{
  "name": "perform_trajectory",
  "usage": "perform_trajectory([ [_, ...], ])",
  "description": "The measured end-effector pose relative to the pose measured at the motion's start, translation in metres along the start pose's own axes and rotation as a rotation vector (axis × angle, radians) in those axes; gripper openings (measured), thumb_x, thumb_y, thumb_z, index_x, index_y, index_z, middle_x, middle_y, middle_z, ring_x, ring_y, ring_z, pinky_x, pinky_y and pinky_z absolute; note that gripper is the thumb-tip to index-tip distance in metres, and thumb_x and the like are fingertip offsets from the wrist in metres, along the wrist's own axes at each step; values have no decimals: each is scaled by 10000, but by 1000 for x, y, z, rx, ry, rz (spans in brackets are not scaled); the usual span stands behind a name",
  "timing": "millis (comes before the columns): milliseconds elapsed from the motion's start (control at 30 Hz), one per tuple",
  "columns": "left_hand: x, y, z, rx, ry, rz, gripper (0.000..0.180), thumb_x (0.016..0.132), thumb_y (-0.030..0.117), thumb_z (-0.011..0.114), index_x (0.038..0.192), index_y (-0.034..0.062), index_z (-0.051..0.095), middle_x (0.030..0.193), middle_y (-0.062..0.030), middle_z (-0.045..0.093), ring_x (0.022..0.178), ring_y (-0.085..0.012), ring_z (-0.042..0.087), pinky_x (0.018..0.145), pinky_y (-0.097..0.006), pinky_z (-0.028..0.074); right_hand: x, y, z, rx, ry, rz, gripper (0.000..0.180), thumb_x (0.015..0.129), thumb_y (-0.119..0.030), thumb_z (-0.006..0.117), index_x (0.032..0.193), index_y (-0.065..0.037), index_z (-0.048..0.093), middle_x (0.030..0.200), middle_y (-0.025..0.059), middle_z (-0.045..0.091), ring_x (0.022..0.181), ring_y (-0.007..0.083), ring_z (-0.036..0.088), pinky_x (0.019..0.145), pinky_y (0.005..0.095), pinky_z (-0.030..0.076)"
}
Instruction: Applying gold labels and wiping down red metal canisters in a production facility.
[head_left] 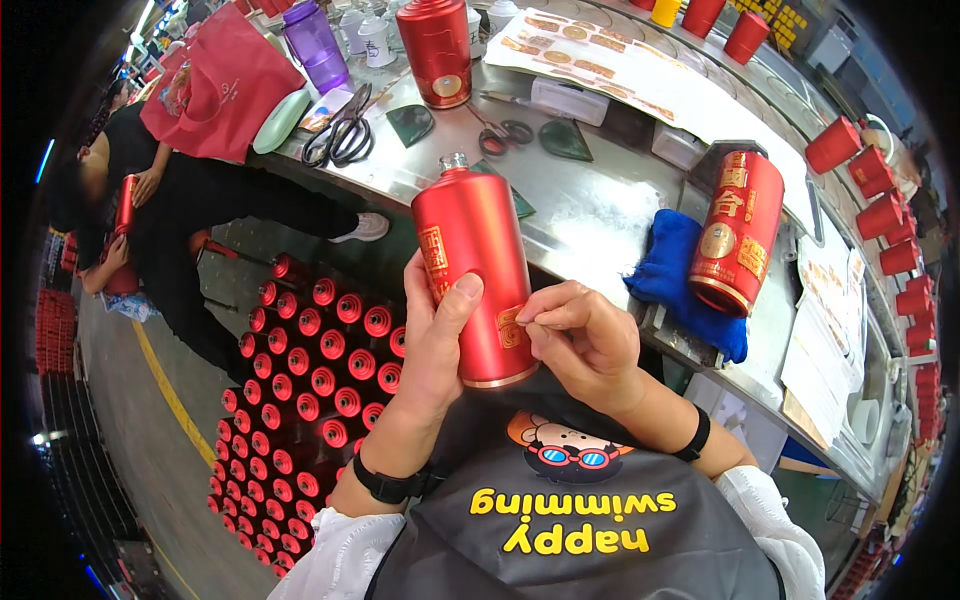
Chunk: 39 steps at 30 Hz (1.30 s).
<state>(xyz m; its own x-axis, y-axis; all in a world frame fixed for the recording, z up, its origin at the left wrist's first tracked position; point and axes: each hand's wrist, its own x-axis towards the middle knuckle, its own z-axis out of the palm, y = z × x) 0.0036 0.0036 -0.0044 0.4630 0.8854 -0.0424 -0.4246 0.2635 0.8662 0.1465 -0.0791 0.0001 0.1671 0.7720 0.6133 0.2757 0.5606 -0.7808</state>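
Observation:
A red metallic bottle (490, 235) with a clear glass neck stands nearly upright in front of me, gold labels on its side. My left hand (437, 325) is wrapped round its lower left part, thumb across the front. My right hand (590, 340) pinches at the edge of a small gold label (512, 327) low on the bottle's right side. Whether the fingertips hold that label's edge or only press it, I cannot tell. To the right, a second red bottle (735, 235) with gold labels leans on a blue cloth (660, 275).
On the metal table (620, 200) lie black scissors (345, 130), red-handled scissors (500, 133), dark green scrapers (565, 140) and label sheets (600, 60). Another red bottle (437, 50) stands at the back. Many red bottles (320, 370) crowd the floor at left, near a seated person (190, 210). A conveyor carries red containers (833, 145).

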Motion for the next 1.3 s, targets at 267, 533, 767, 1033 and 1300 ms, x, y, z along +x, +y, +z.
perform_trajectory([
  [267,-2,0,1,-2,-7,5,720,886,288,675,1380,12,229,1267,-146,453,1126,-193,524,951,-347,469,-1,1,2,-13,26,4,159,798,111,636,903,14,568,912,133,653,708,159,653,610,244,531],
  [533,-2,-3,0,75,1,24,723,876,284,683,1370,8,233,1259,-142,457,1123,-186,525,953,-344,466,6,-4,0,-240,-23,-196,204,756,133,641,895,17,548,843,130,635,665,176,628,581,271,513],
  [767,-2,-4,0,-26,-11,-44,682,881,279,673,1352,18,254,1234,-134,473,1099,-189,540,939,-350,477,-4,0,2,117,73,116,140,838,115,579,923,11,539,911,112,617,702,102,595,572,224,487],
  [1033,1,-8,-8,-133,-54,-105,575,918,313,612,1323,34,314,1206,-131,502,1074,-202,564,910,-366,502,-7,6,-8,488,103,296,122,886,107,515,948,8,479,959,170,574,608,120,557,558,263,506],
  [1300,3,-7,-4,-193,-139,-95,509,936,349,560,1290,30,381,1142,-141,563,991,-208,610,856,-355,527,-5,5,-10,651,113,438,80,911,22,554,941,-8,486,936,169,590,589,117,534,534,269,496],
])
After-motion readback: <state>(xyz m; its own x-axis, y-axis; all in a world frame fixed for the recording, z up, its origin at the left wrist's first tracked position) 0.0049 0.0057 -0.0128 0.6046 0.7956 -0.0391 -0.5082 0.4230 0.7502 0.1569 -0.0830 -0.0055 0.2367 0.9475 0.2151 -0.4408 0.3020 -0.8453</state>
